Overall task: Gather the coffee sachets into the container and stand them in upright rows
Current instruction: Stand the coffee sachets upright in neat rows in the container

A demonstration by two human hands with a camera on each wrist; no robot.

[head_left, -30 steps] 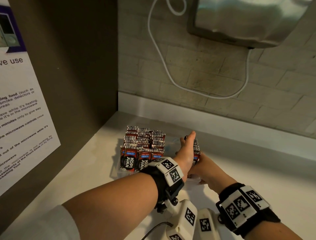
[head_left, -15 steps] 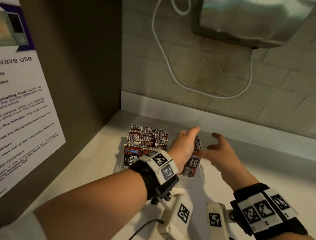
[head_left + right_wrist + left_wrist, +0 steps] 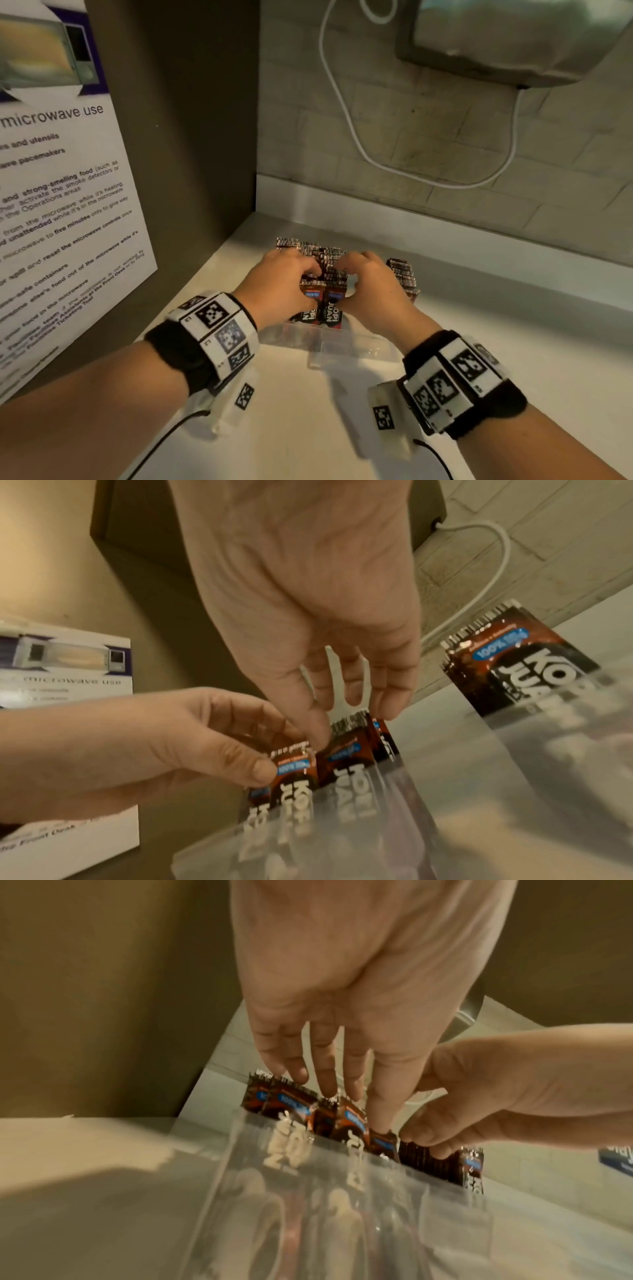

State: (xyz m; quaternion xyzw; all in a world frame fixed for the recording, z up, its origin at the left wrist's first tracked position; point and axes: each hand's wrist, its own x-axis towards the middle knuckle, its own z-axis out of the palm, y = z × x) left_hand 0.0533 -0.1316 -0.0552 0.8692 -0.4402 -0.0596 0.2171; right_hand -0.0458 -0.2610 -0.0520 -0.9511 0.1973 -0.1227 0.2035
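Both hands, the left hand (image 3: 286, 286) and right hand (image 3: 371, 287), are pinching sachet tops (image 3: 325, 274) in the clear container (image 3: 346, 346); squeezing rows evenly should be keeping them upright.

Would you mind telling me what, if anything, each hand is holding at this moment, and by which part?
Both hands pinch upright coffee sachets in the container by their top edges: left hand one front-row sachet, right hand a neighbouring one.

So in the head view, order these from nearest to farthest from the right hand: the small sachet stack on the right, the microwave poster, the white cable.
From the right hand:
1. Small sachet stack, just beside it, right end of the container.
2. White cable, up on the brick wall behind.
3. Microwave poster, far left panel.
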